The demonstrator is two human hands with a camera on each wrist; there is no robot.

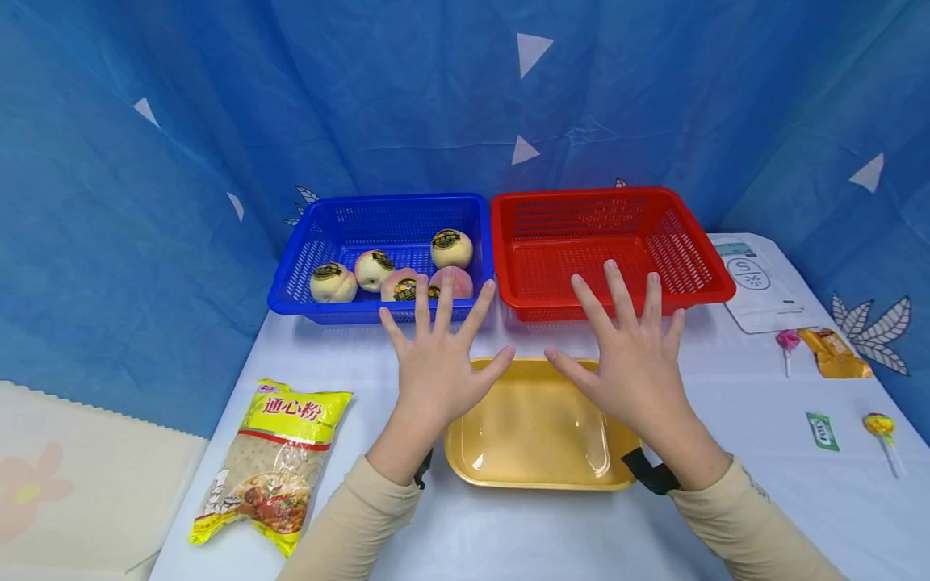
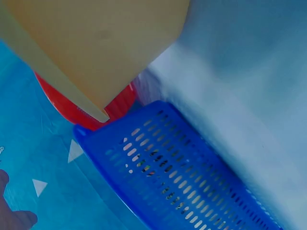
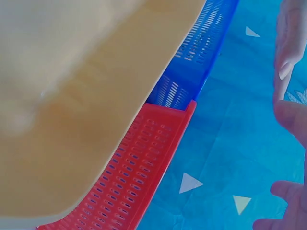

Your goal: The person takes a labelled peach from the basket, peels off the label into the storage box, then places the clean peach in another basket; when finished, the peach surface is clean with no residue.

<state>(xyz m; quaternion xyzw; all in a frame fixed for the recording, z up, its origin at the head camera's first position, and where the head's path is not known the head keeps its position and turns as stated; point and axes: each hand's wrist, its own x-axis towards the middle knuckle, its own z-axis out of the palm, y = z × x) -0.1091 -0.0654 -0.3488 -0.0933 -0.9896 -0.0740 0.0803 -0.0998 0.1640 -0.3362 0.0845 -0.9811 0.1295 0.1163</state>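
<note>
Both hands are held out with palms down and fingers spread, and neither grips anything. My left hand [image 1: 439, 363] is over the left end of a shiny gold tray [image 1: 534, 436], its fingertips overlapping the front of a blue basket [image 1: 381, 317] in the head view. Several peaches [image 1: 333, 283] with dark labels lie inside that basket. My right hand [image 1: 639, 363] is over the tray's right end, fingertips pointing at a red basket [image 1: 617, 312]. In the right wrist view, the tray [image 3: 96, 96] covers much of the picture, and fingers [image 3: 290, 52] show at the right edge.
A yellow bag of pasta [image 1: 276, 464] lies at the left. Toward the right are a white pouch [image 1: 763, 282], a pink lollipop [image 1: 788, 343], an orange wrapper [image 1: 835, 353], a green packet [image 1: 823, 432] and a yellow lollipop [image 1: 881, 428]. A blue curtain [image 1: 436, 97] hangs behind the baskets.
</note>
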